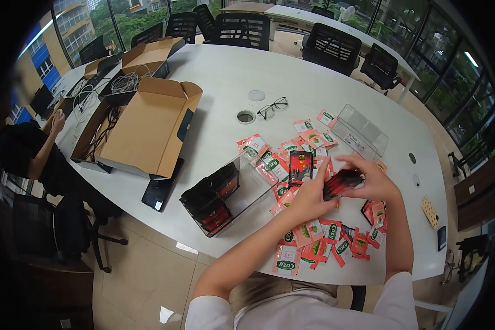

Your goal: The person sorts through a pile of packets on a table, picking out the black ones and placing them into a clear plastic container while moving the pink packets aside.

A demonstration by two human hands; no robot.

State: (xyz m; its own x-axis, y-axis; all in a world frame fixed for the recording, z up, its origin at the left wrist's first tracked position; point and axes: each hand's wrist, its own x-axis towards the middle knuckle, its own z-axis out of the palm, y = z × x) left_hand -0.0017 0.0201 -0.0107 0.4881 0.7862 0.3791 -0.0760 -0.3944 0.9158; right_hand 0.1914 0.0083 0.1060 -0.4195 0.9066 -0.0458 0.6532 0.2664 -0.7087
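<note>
Both of my hands hold a small stack of black and red packets (342, 184) over the pile. My left hand (313, 197) grips its left side, and my right hand (371, 179) has its fingers curled round the top and right side. Another black and red packet (301, 166) lies just left of my hands. Red and white Cozy sachets (315, 231) are scattered beneath and around them. To the left, a clear plastic box (253, 190) holds several black packets (212, 198) in its left part. An empty-looking clear container (360, 131) lies behind my right hand.
Eyeglasses (273, 108) lie near a round table hole (246, 116). Open cardboard boxes (148, 126) with cables and a black phone (162, 190) are at left. Another person (27, 148) sits far left. A yellow item (430, 213) and a small phone (441, 238) lie at right.
</note>
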